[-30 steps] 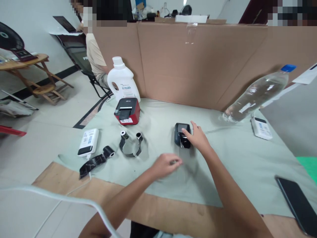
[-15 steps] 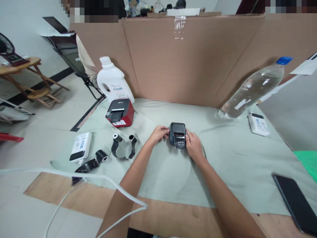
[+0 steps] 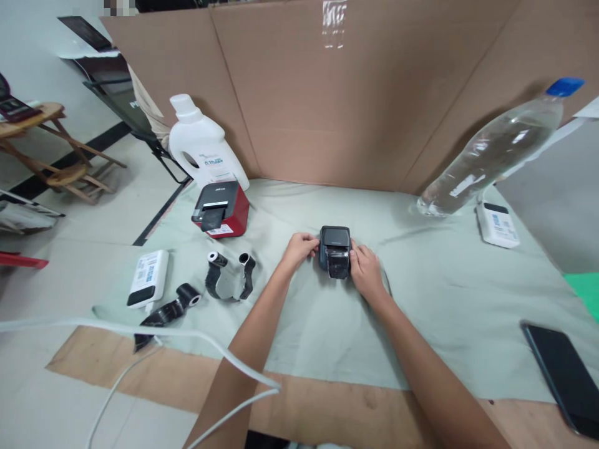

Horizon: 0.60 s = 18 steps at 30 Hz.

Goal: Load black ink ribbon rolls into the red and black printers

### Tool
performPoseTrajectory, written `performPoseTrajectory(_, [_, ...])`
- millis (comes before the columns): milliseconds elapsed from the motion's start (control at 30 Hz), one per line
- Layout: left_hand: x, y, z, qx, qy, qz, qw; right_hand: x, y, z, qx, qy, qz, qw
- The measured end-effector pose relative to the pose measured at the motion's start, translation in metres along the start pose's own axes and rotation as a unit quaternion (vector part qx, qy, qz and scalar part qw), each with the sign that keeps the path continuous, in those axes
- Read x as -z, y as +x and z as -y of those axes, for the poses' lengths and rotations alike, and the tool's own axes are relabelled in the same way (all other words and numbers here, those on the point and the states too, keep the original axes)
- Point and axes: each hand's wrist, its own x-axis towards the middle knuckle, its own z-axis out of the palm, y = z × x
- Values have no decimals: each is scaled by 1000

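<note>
A small dark printer-like device (image 3: 336, 237) sits on the pale green cloth, with a glossy black strip (image 3: 338, 263) hanging from its front. My left hand (image 3: 300, 248) is at the device's left side, its thumb and fingers pinched together at the edge. Against the right side rests my right hand (image 3: 365, 267), fingers wrapped along that edge. Both hands hold the device between them.
Left on the cloth (image 3: 299, 337) are a red-black printer (image 3: 223, 209), white jug (image 3: 206, 146), black rolls (image 3: 187, 296) and a power bank (image 3: 148, 279). Right are a water bottle (image 3: 496, 156), another power bank (image 3: 498, 224) and a phone (image 3: 561, 374). A white cable (image 3: 201, 337) crosses the lower left.
The camera view has tilted down a little, so the cardboard's top edge has mostly left the picture. Both hands keep their places at the device.
</note>
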Motion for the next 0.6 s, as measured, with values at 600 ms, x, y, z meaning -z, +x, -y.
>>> performPoseTrajectory(600, [0, -10, 38, -255, 177, -64, 949, 38, 96, 17, 160, 101, 16, 982])
